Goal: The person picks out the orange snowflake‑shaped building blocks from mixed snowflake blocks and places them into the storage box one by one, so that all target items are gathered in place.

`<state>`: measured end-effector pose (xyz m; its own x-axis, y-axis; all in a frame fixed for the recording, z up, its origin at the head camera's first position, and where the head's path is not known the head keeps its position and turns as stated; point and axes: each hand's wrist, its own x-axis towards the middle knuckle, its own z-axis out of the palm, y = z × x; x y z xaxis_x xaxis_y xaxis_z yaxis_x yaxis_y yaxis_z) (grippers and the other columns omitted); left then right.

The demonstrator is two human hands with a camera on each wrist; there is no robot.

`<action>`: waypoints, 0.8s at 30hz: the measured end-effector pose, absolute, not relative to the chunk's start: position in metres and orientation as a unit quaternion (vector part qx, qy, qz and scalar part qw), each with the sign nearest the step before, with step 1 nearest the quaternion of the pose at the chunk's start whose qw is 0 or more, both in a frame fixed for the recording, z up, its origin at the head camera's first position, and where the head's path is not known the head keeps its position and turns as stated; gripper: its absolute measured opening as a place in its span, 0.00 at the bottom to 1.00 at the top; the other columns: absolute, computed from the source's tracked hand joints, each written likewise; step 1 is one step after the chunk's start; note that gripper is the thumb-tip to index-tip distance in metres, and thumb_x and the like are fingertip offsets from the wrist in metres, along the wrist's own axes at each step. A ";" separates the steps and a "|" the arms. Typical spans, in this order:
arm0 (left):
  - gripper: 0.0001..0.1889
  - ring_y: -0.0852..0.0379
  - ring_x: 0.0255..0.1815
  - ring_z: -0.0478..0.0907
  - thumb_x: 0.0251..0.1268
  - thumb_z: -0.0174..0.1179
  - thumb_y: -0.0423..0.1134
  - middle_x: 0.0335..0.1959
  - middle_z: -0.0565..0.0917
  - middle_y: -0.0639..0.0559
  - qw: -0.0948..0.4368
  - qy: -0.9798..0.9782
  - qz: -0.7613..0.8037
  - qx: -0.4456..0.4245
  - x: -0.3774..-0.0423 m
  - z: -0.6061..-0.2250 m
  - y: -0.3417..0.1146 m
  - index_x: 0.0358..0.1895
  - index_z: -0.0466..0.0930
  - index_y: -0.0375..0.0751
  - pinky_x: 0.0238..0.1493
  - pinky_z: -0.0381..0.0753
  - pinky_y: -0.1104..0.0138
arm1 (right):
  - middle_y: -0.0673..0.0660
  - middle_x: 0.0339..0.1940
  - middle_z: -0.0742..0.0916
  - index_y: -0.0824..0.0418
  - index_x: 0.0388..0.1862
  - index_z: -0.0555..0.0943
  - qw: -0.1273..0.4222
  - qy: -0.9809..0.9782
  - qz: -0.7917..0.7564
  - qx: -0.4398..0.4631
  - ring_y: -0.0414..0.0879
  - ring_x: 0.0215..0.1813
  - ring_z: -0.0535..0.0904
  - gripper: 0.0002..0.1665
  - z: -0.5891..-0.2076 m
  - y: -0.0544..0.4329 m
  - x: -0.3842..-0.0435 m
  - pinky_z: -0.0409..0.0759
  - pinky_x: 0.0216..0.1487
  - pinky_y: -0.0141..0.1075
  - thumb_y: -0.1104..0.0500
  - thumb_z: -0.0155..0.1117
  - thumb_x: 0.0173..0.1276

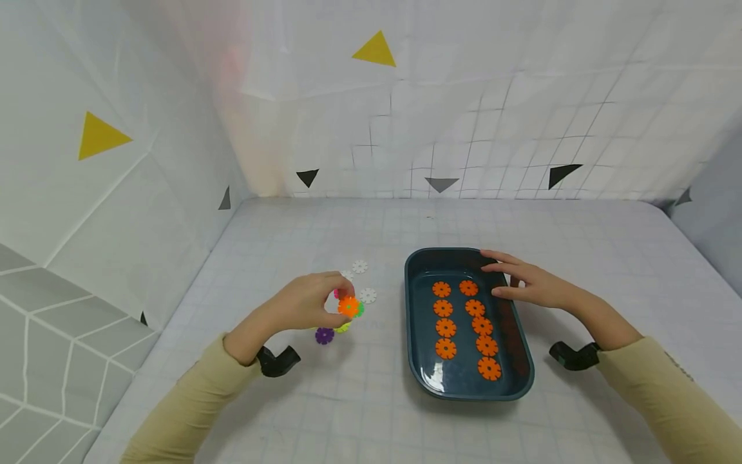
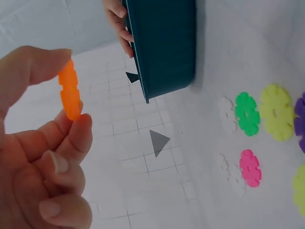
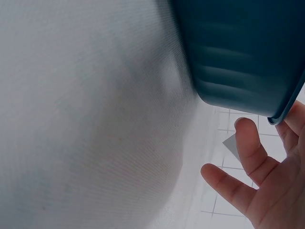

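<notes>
Between thumb and fingertips, my left hand (image 1: pixel 304 301) pinches an orange snowflake disc (image 2: pixel 70 90) held up above the table. Below and around that hand lie loose discs: purple (image 1: pixel 324 336), white (image 1: pixel 368 296), green (image 2: pixel 247 114), yellow (image 2: pixel 277 112) and pink (image 2: pixel 250 168). To their right stands a dark teal tray (image 1: pixel 408 322), with two columns of orange discs (image 1: pixel 446 328) laid flat on its bottom. My right hand (image 1: pixel 536 283) rests at the tray's right rim, fingers reaching over the edge. Two of its fingers (image 3: pixel 250 148) spread loosely outside the tray wall.
A white grid-patterned cloth (image 1: pixel 371 412) covers the table. White sheets with yellow and black triangles rise behind and at the left. Black curved pieces (image 1: pixel 279 361) sit at both wrists.
</notes>
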<state>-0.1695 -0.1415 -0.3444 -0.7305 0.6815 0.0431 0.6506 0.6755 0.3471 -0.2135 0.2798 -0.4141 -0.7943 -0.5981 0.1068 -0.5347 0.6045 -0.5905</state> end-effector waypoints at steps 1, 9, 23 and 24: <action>0.13 0.64 0.35 0.71 0.49 0.65 0.43 0.34 0.76 0.61 0.043 0.914 0.171 0.365 -0.169 -0.344 -0.140 0.39 0.76 0.48 0.38 0.74 0.70 | 0.66 0.69 0.61 0.63 0.59 0.71 0.050 0.894 -0.313 -0.316 0.40 0.49 0.66 0.26 -0.414 0.280 -0.213 0.73 0.34 0.30 0.56 0.60 0.64; 0.15 0.63 0.34 0.71 0.50 0.65 0.45 0.34 0.76 0.60 0.038 0.910 0.173 0.376 -0.168 -0.338 -0.124 0.41 0.77 0.46 0.37 0.74 0.71 | 0.65 0.70 0.61 0.64 0.60 0.71 0.055 0.897 -0.310 -0.310 0.37 0.48 0.65 0.27 -0.416 0.281 -0.215 0.73 0.34 0.30 0.56 0.60 0.64; 0.15 0.63 0.35 0.71 0.51 0.65 0.45 0.35 0.76 0.59 0.022 0.893 0.174 0.415 -0.168 -0.328 -0.090 0.42 0.78 0.46 0.37 0.73 0.73 | 0.64 0.70 0.61 0.62 0.59 0.71 0.060 0.894 -0.318 -0.309 0.43 0.49 0.67 0.26 -0.414 0.279 -0.214 0.73 0.34 0.30 0.58 0.61 0.63; 0.15 0.63 0.35 0.71 0.51 0.65 0.45 0.35 0.77 0.59 0.022 0.891 0.174 0.419 -0.168 -0.328 -0.087 0.42 0.78 0.46 0.37 0.73 0.73 | 0.64 0.70 0.61 0.62 0.59 0.71 0.061 0.894 -0.318 -0.309 0.43 0.49 0.67 0.26 -0.414 0.279 -0.214 0.73 0.34 0.30 0.58 0.61 0.63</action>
